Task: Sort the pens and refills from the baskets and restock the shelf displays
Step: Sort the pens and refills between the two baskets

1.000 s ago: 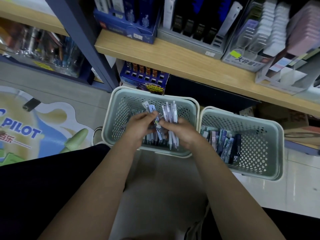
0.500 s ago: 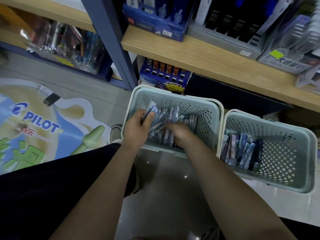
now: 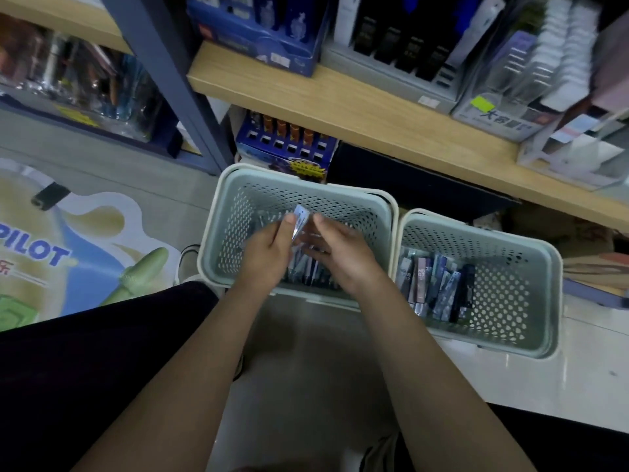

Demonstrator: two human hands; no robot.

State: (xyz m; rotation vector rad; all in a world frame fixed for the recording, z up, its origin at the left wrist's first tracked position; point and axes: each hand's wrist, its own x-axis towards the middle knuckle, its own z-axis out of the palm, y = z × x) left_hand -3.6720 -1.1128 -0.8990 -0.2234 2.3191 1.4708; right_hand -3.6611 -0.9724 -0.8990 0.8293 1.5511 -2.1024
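two baskets sit on the floor under the shelf (image 3: 374,107). both my hands are down in the left basket (image 3: 235,185), so i judge i'm at the sorting step. my left hand (image 3: 269,253) pinches a small packet (image 3: 300,216) between thumb and fingers, lifted above the loose pens (image 3: 311,270) on the bottom. my right hand (image 3: 340,250) reaches in with fingers relaxed, gripping nothing i can see. the right basket (image 3: 541,264) holds upright refill packs (image 3: 439,287). next i likely need to gather matching pieces, then lift them to the displays.
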